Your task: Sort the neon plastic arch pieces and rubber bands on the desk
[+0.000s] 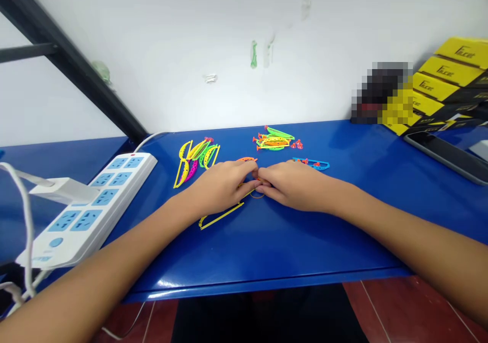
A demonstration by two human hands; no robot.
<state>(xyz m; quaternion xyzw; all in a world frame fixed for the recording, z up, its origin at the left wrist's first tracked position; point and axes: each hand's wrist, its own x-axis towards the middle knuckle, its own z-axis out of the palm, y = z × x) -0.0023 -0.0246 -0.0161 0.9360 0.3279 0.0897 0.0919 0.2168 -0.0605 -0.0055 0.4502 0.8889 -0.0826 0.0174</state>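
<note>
My left hand (229, 180) and my right hand (297, 184) meet fingertip to fingertip over the middle of the blue table, both closed in a pinch. From between them a thin yellow plastic stick (249, 193) slants down to the left. A rubber band (257, 195) loops out just under my right fingertips. Some orange shows at the pinch, but the fingers hide most of it. Below my left hand lies a yellow toy bow (221, 217), partly covered. An orange toy bow (247, 159) lies just behind my left fingers.
Colourful toy bows (190, 162) lie at the left, and more bows with suction-cup arrows (273, 139) at the back. A blue bow (320, 165) is behind my right hand. A power strip (91, 200) stands left; a phone (450, 155) and yellow boxes (438, 86) are right.
</note>
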